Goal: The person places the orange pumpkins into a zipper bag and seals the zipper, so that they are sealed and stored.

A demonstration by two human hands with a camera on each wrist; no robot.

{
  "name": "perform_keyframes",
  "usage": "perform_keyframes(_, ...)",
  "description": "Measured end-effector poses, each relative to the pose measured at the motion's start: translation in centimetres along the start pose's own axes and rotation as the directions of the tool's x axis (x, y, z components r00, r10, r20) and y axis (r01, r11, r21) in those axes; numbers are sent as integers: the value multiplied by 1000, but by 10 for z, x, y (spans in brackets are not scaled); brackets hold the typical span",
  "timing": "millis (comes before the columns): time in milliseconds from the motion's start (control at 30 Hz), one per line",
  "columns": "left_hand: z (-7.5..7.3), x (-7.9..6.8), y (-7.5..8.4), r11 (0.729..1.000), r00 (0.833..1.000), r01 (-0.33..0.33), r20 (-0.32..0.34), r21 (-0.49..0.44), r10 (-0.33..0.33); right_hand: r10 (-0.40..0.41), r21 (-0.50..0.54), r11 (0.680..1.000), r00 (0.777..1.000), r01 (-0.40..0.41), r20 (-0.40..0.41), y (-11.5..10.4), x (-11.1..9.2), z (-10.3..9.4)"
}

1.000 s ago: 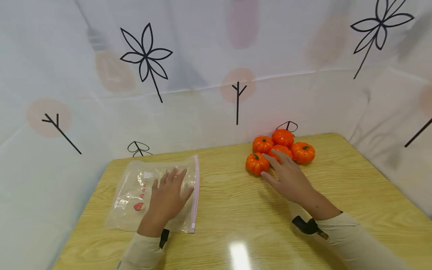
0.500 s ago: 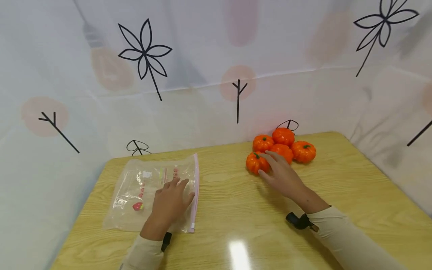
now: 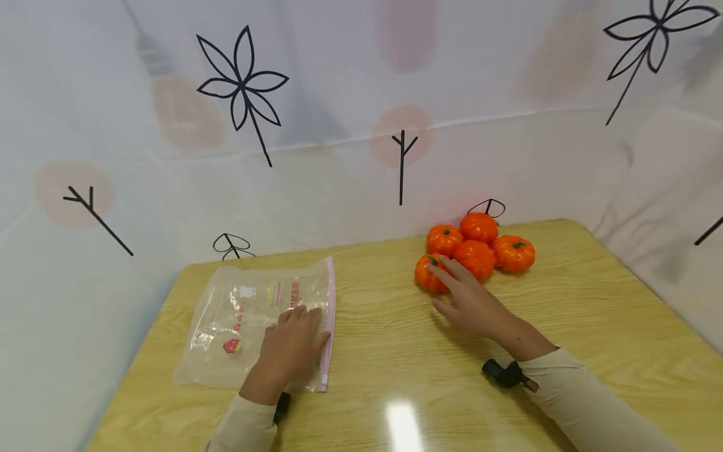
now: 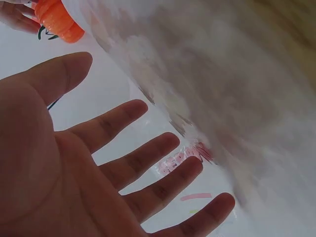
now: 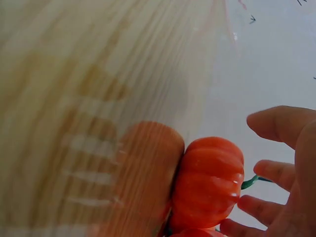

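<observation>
My left hand [image 3: 294, 348] is over the right part of a clear zip bag [image 3: 220, 314] with a pink zip edge and strawberry prints. Its fingers are spread and nearly straight in the left wrist view, palm [image 4: 59, 168] towards the camera, holding nothing. My right hand [image 3: 474, 307] reaches to the nearest orange pumpkin [image 3: 427, 276], which has a green stem. Fingertips overlap its top in the head view. The right wrist view has the thumb apart from that pumpkin [image 5: 210, 182] and other fingertips right by its stem side; the fingers are loosely bent, not wrapped round it.
Several more orange pumpkins [image 3: 476, 258] cluster behind the nearest one, near the table's back edge. The wooden table [image 3: 373, 339] meets a white cloth [image 3: 327, 201] printed with flowers behind and at both sides.
My left hand has moved down and right over the bag towards its zip edge. My right hand has shifted slightly left and lower beside the nearest pumpkin. The pumpkins keep their arrangement.
</observation>
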State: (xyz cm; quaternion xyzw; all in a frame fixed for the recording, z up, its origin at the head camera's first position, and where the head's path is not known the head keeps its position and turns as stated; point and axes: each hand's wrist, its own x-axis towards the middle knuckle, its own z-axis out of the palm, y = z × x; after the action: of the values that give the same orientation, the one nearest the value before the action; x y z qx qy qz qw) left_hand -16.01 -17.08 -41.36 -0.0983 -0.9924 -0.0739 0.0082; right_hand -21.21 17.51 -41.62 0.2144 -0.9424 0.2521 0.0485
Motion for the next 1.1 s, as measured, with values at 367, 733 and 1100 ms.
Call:
perform_keyframes(367, 3, 9, 16, 999, 998, -12, 61, -48, 15, -61, -49, 997, 998, 61, -1, 1, -3, -2)
perform_keyframes(733, 5, 15, 32, 999, 997, -34, 63, -16, 35, -102, -112, 989, 994, 98, -33, 1, -2, 1)
perform_keyframes(1100, 10, 14, 49, 993, 993, -104, 62, 49, 101, -124, -126, 985, 992, 118, -38, -9, -4, 0)
